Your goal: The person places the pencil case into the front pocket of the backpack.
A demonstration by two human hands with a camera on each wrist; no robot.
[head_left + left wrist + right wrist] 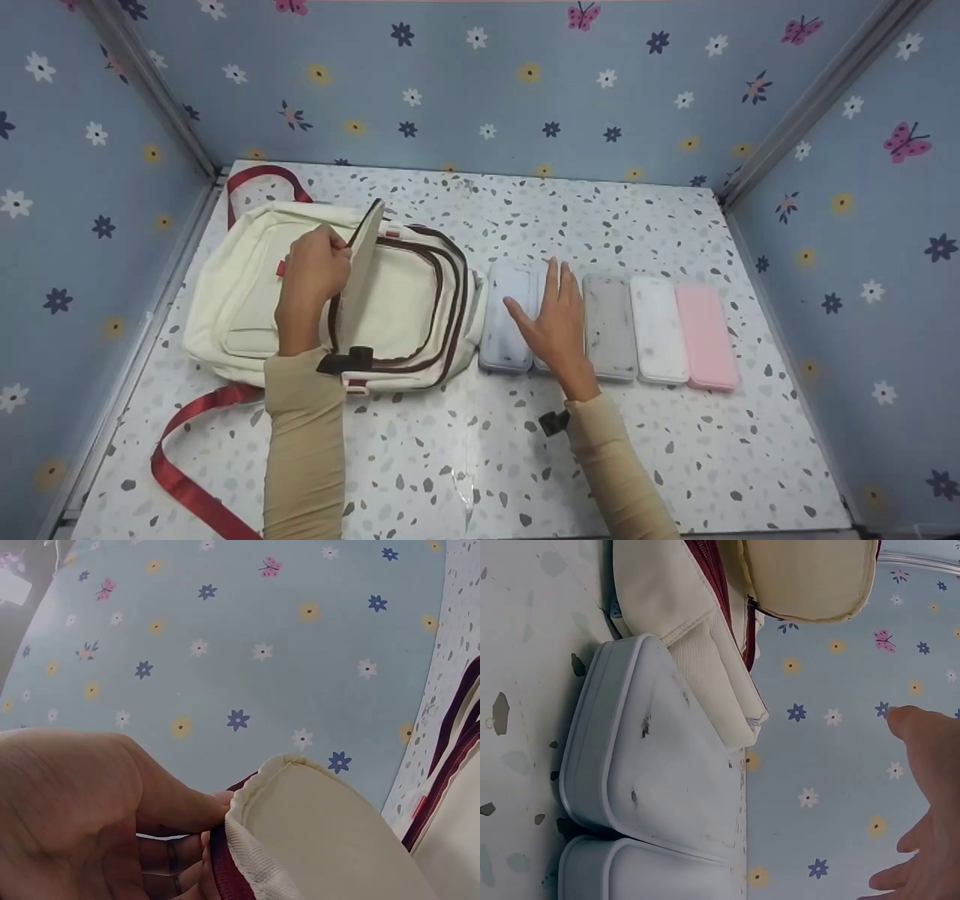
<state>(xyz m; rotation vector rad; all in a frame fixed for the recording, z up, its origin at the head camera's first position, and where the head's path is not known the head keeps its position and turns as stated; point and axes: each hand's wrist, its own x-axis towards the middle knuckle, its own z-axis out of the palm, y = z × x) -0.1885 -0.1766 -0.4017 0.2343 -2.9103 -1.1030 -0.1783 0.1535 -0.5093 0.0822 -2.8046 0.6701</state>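
Blue walls printed with flowers and butterflies close in a speckled terrazzo table. On its left side lies a cream backpack with brown trim and red straps, its front toward the row of cases. The left hand pinches the raised flap of the backpack between thumb and curled fingers, holding it upright so the zipped opening gapes; the left wrist view shows the thumb and fingertips closed on the flap's rounded cream edge. Just beside the backpack's right edge, five flat cases lie side by side in a row: a pale blue case touching the backpack, a second pale blue case mostly hidden under the right hand, then a grey case, a white case and a pink case. The right hand is spread flat, fingers straight and thumb out, lying over the second case with its thumb toward the first; it grasps nothing. The right wrist view shows the first case pressed under the backpack's lower corner.
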